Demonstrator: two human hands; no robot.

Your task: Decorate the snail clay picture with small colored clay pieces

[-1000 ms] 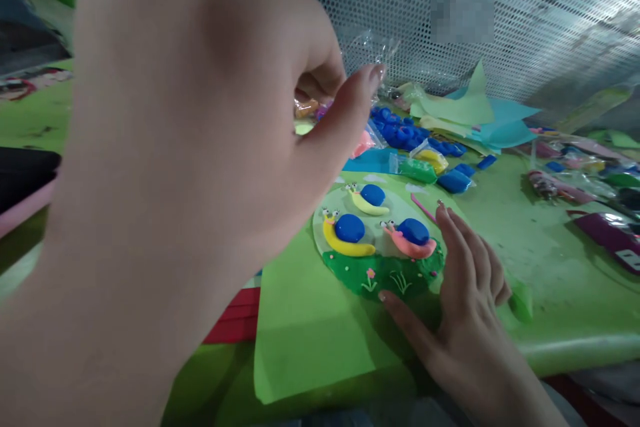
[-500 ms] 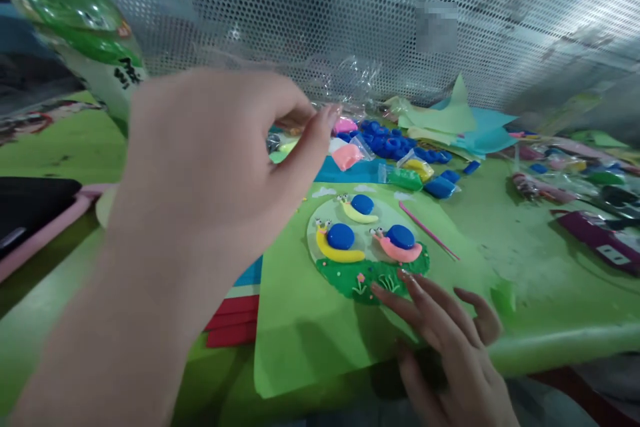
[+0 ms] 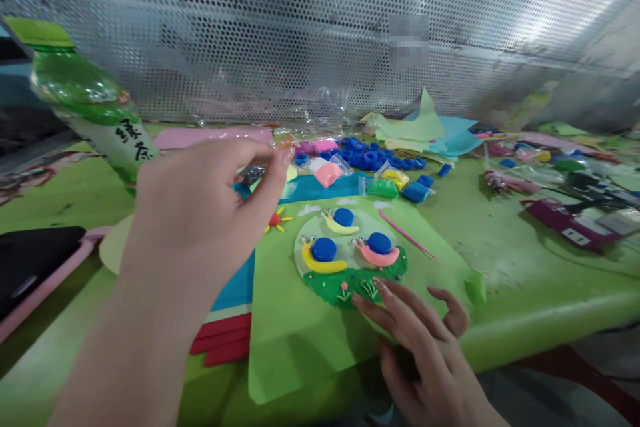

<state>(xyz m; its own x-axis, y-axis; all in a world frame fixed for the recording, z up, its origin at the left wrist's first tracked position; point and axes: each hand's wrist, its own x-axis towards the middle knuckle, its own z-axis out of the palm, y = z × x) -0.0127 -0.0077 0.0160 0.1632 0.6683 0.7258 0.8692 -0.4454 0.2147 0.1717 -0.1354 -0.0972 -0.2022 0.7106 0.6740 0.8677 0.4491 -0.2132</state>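
Note:
My left hand point(image 3: 200, 207) is raised over the left side of the sheet, thumb and forefinger pinched together; anything between the tips is too small to make out. My right hand point(image 3: 425, 340) has its fingers spread, the fingertips at the lower edge of a round clay picture point(image 3: 320, 288) with green grass and small flowers. On that picture are a yellow clay snail point(image 3: 327, 266), a pink clay snail point(image 3: 377, 257) and a pale yellow clay snail point(image 3: 340, 225), each with a blue disc for a shell. Beneath lies a light green sheet point(image 3: 290, 353). A pink stick point(image 3: 407, 235) rests on it at the right.
Bags of clay, such as a salmon one point(image 3: 328, 175) and a green one point(image 3: 383, 188), lie behind the sheet near a pile of blue caps point(image 3: 360, 155). A green tea bottle point(image 3: 95, 107) stands left. A purple power strip point(image 3: 570, 223) lies right. Perforated metal point(image 3: 300, 33) forms the back.
The view has shifted, showing more of the bottle and a red and yellow clay sun. My left hand appears lower and further left, still pinched. My right hand keeps its place by the round picture.

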